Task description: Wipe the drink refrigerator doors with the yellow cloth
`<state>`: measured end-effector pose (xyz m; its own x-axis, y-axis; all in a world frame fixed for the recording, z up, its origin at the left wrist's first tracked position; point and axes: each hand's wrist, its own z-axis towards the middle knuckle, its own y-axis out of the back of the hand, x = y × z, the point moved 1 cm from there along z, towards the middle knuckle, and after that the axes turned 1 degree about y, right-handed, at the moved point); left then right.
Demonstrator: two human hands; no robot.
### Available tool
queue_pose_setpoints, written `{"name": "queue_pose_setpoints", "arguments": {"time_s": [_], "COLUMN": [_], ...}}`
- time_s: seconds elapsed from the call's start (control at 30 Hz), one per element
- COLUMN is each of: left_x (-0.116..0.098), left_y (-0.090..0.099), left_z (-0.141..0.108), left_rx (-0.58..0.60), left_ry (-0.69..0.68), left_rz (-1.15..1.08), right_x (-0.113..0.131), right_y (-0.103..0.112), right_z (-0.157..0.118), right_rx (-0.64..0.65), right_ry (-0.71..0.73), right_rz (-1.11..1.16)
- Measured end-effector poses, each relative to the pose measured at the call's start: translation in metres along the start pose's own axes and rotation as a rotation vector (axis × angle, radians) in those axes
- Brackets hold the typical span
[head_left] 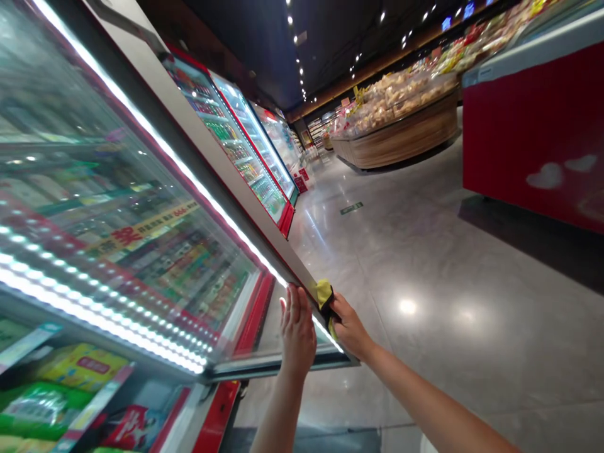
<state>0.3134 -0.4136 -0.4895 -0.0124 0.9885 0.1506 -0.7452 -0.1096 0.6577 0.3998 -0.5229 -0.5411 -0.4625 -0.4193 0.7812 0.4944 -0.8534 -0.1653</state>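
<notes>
A glass cooler door (pixel 236 189) with a pale frame and a bright light strip stands swung open. My left hand (pixel 298 324) lies against the inner side of its frame near the lower corner, fingers stretched out and holding nothing. Across the frame, my right hand (pixel 352 327) is closed around a yellow-and-black cloth (pixel 324 293) pressed to the outer edge of the door. Part of the cloth is hidden by my fingers. Through the glass, shelves of goods and a printed promotional strip (pixel 141 229) show.
Inside the cooler, at lower left, are yellow packages (pixel 82 365) and green packages (pixel 44 406). Further drinks coolers (pixel 236 132) line the left wall. A red chest cabinet (pixel 533 126) stands at right, beyond it a wooden-sided display (pixel 401 132). The polished floor (pixel 425 251) runs between.
</notes>
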Motion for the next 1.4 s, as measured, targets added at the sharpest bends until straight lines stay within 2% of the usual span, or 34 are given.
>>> {"name": "queue_pose_setpoints", "arguments": {"time_s": [0.07, 0.23, 0.3, 0.37, 0.43, 0.5, 0.6, 0.7, 0.77, 0.9, 0.97, 1.0, 1.07, 1.13, 1.2, 1.27, 1.4], "left_x": [0.002, 0.000, -0.001, 0.002, 0.007, 0.015, 0.026, 0.030, 0.030, 0.028, 0.029, 0.029, 0.029, 0.031, 0.034, 0.041, 0.056], "left_y": [0.001, 0.006, 0.009, 0.015, 0.023, 0.030, 0.037, 0.036, 0.031, 0.021, 0.018, 0.018, 0.020, 0.026, 0.035, 0.044, 0.062], "left_z": [0.000, -0.002, -0.001, 0.005, 0.018, 0.037, 0.064, 0.075, 0.075, 0.071, 0.072, 0.072, 0.074, 0.079, 0.089, 0.105, 0.136], "left_rx": [0.015, 0.053, 0.068, 0.057, 0.008, -0.045, -0.049, -0.042, -0.067, -0.104, -0.101, -0.094, -0.082, -0.093, -0.129, -0.160, -0.169], "left_ry": [0.004, 0.022, 0.013, -0.009, 0.000, 0.037, 0.046, 0.044, 0.065, 0.067, 0.067, 0.068, 0.070, 0.065, 0.053, 0.028, -0.052], "left_rz": [0.003, 0.032, 0.029, 0.013, -0.003, -0.006, 0.012, 0.011, 0.005, 0.015, 0.013, 0.009, 0.003, 0.002, 0.017, 0.044, 0.109], "right_x": [0.008, 0.053, 0.057, 0.048, 0.038, 0.038, 0.065, 0.096, 0.097, 0.064, 0.055, 0.057, 0.073, 0.098, 0.115, 0.117, 0.096], "right_y": [-0.002, -0.015, -0.015, -0.013, -0.012, -0.016, -0.030, -0.043, -0.045, -0.037, -0.036, -0.037, -0.043, -0.051, -0.056, -0.056, -0.050], "right_z": [0.015, 0.084, 0.087, 0.074, 0.061, 0.065, 0.109, 0.150, 0.150, 0.105, 0.097, 0.103, 0.131, 0.168, 0.192, 0.191, 0.154], "right_rx": [0.002, 0.037, 0.057, 0.046, 0.010, -0.026, -0.044, -0.048, -0.054, -0.077, -0.093, -0.102, -0.117, -0.099, -0.087, -0.093, -0.104], "right_ry": [0.004, 0.143, 0.172, 0.161, 0.141, 0.148, 0.242, 0.335, 0.334, 0.221, 0.166, 0.159, 0.195, 0.284, 0.352, 0.367, 0.289], "right_rz": [0.024, 0.097, 0.096, 0.080, 0.063, 0.054, 0.050, 0.035, 0.021, 0.023, 0.038, 0.046, 0.059, 0.071, 0.074, 0.059, 0.045]}}
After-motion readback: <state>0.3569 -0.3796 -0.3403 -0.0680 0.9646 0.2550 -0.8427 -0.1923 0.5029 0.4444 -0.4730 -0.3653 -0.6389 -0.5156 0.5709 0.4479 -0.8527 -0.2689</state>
